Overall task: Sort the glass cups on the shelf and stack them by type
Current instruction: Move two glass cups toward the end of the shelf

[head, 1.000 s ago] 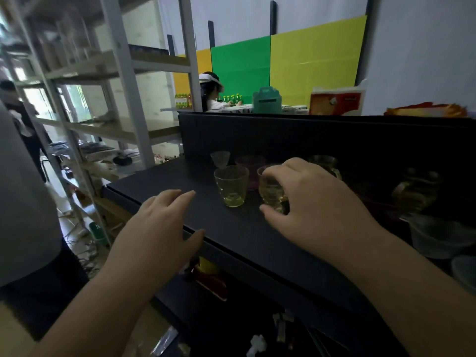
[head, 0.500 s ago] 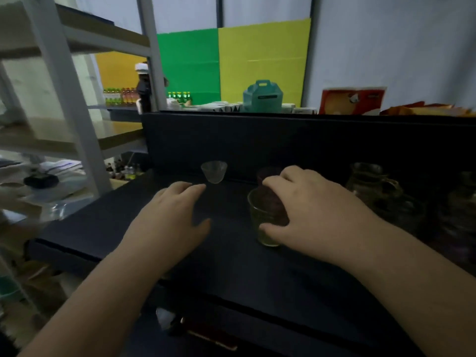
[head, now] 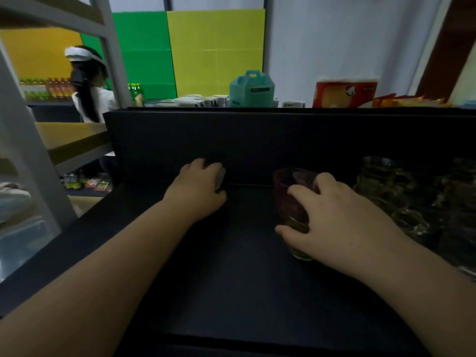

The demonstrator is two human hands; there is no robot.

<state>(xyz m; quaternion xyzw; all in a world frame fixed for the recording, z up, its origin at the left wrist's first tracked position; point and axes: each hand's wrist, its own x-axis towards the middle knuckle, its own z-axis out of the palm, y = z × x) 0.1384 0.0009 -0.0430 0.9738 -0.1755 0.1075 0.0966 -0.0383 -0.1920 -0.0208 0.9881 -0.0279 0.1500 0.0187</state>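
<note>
The black shelf (head: 239,279) serves as the landmark, with its upright back panel (head: 257,140) at the far side. Toward the back of the shelf, left of its middle, the left hand (head: 198,189) curls over a small clear glass cup (head: 220,177); only a sliver of the cup shows past the fingers, close to the back panel, and whether it stands on the shelf cannot be told. Right of the shelf's middle, the right hand (head: 332,220) wraps round a yellow-green glass cup (head: 298,235), thumb on the near side and fingers over the far side. The cup stands upright with its base on the shelf. A purple glass cup (head: 291,186) rises behind and above it; whether it sits inside the yellow-green cup or stands just behind cannot be told. At the shelf's right end, a cluster of clear glass mugs (head: 386,181) with handles stands in shadow, near the right hand but apart from it.

Beyond the back panel, a teal carton (head: 251,90) and a red package (head: 345,94) rest on a higher surface. Left of the shelf stands a white metal rack (head: 23,155), and behind it a person (head: 87,83) faces away.
</note>
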